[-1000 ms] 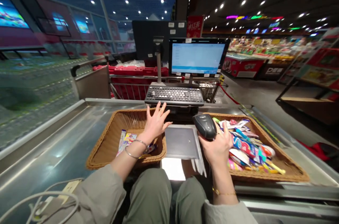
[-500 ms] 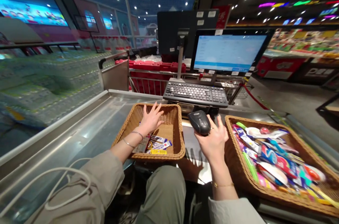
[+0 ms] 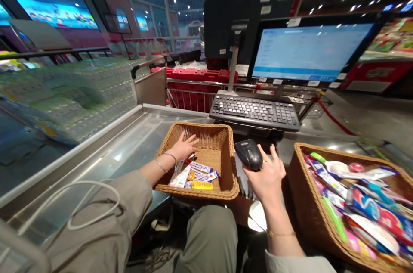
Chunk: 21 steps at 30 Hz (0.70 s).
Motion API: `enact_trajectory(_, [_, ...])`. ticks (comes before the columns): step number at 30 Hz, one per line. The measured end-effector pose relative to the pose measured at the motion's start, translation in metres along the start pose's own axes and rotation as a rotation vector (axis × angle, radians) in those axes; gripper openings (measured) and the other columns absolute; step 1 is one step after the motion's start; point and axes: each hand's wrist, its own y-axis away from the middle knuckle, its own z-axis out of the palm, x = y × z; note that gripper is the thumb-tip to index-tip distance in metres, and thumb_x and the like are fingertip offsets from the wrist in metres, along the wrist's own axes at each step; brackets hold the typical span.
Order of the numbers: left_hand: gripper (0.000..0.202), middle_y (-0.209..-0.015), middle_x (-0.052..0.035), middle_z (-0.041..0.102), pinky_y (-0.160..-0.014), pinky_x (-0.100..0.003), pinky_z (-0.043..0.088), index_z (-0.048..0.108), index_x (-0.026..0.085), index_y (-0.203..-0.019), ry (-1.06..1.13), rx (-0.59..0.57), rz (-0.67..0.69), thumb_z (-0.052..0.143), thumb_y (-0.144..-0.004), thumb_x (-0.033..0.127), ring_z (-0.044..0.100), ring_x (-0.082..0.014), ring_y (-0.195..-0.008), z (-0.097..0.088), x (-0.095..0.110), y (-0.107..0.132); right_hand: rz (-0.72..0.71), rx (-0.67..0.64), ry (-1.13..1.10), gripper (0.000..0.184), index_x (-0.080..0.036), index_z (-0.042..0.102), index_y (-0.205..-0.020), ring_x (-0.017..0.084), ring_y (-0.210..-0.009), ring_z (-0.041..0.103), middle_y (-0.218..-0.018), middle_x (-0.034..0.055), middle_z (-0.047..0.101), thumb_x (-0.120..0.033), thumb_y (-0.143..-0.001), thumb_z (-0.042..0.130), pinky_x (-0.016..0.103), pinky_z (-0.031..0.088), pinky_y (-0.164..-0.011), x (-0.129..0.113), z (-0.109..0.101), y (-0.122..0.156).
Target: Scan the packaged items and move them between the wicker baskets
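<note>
My left hand [image 3: 183, 147] reaches into the left wicker basket [image 3: 222, 189], fingers spread flat and low over several small snack packets [image 3: 195, 173] at its near end. It holds nothing. My right hand [image 3: 267, 174] is wrapped round a black handheld barcode scanner [image 3: 248, 154], held between the two baskets with its head pointing away from me. To the right, the second wicker basket [image 3: 298, 169] is heaped with several colourful wrapped items [image 3: 355, 204].
A keyboard [image 3: 254, 111] and a lit monitor [image 3: 309, 51] stand beyond the baskets. The steel checkout counter [image 3: 129, 139] runs off to the left. Red shopping carts [image 3: 193, 88] are parked behind it. White cords [image 3: 74, 208] lie over my left sleeve.
The view has swung left and closer. My left hand dropped from above the basket rim down into the left basket onto the packets. The scanner stays in my right hand.
</note>
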Motion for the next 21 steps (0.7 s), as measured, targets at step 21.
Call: enact_trajectory(21, [0.036, -0.140, 0.0020, 0.061, -0.116, -0.063, 0.016, 0.070, 0.039, -0.104, 0.030, -0.115, 0.143, 0.069, -0.076, 0.016, 0.043, -0.0269, -0.140, 0.046, -0.008, 0.008, 0.000, -0.008, -0.008, 0.050, -0.018, 0.067, -0.116, 0.035, -0.139, 0.038, -0.127, 0.0138, 0.066, -0.044, -0.073, 0.060, 0.058, 0.031, -0.110, 0.000, 0.001, 0.000])
